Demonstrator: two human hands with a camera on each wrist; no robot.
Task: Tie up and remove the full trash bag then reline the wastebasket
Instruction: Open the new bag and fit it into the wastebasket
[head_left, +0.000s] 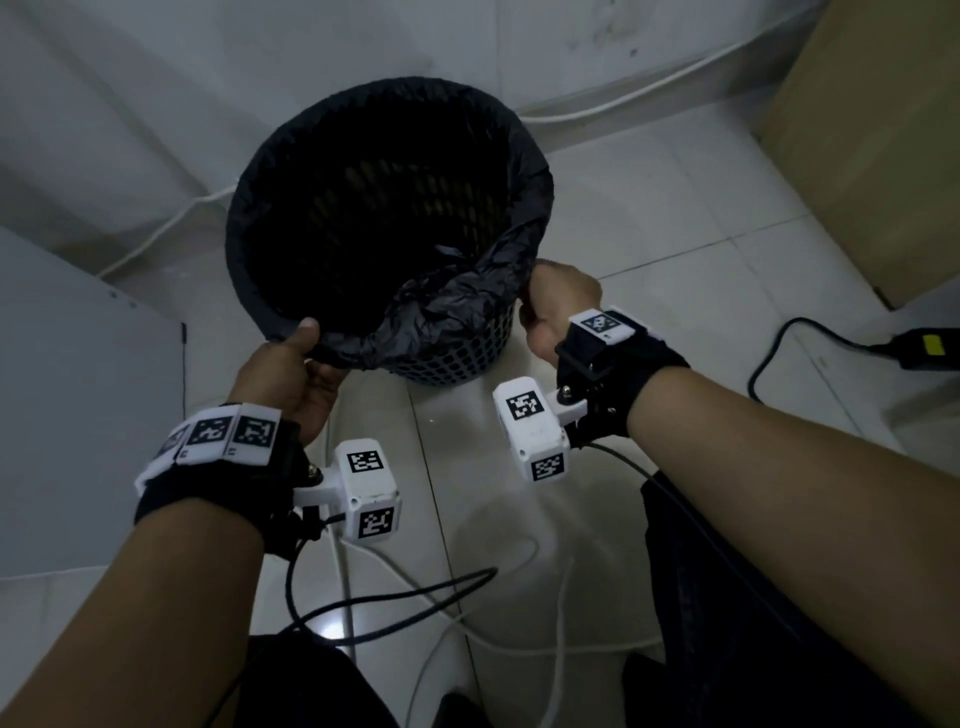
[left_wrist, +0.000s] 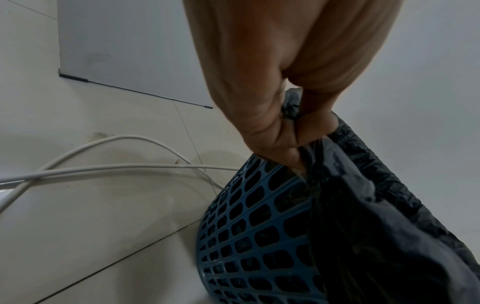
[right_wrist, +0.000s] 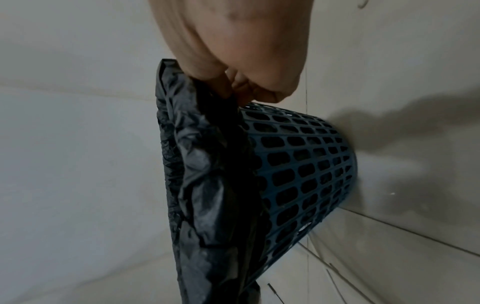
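Observation:
A blue perforated wastebasket stands on the tiled floor, lined with a black trash bag folded over its rim. My left hand pinches the bag's edge at the near left of the rim, thumb on top. My right hand pinches the bag's edge at the near right of the rim. In the left wrist view the fingers curl round crumpled black plastic above the basket's mesh. In the right wrist view the fingers grip the bag beside the mesh. The inside of the bag is dark.
White cables run along the wall behind and across the floor near my legs. A black power adapter with its cord lies at the right. A cardboard box stands at the far right, a grey panel at the left.

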